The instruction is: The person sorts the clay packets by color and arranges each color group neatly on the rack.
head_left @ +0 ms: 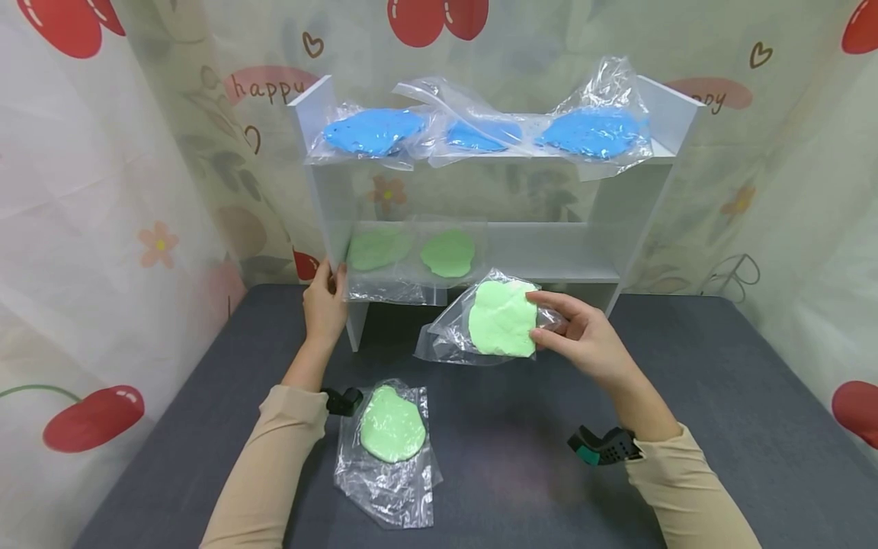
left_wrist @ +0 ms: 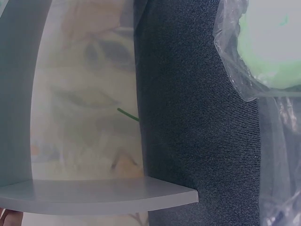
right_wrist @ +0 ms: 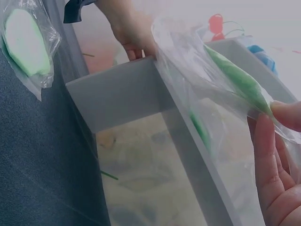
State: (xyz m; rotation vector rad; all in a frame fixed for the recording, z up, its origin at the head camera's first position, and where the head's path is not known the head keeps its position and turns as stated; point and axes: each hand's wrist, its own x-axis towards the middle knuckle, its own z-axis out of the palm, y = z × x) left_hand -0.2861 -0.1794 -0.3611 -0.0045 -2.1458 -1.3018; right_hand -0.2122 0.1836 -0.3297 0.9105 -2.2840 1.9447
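My right hand pinches a clear plastic bag of green dough-like material between thumb and fingers, lifted in front of the shelf unit's lower board. In the right wrist view the held bag is seen nearly edge-on. My left hand grips the left side panel of the white shelf unit. Two more green bags lie side by side on the lower board, a left one and a right one. Another green bag lies flat on the dark table, near my left forearm.
Along the top board lie three bags of blue material: left, middle and right. The lower board shows bare white to the right of the green bags. A printed curtain surrounds the dark table.
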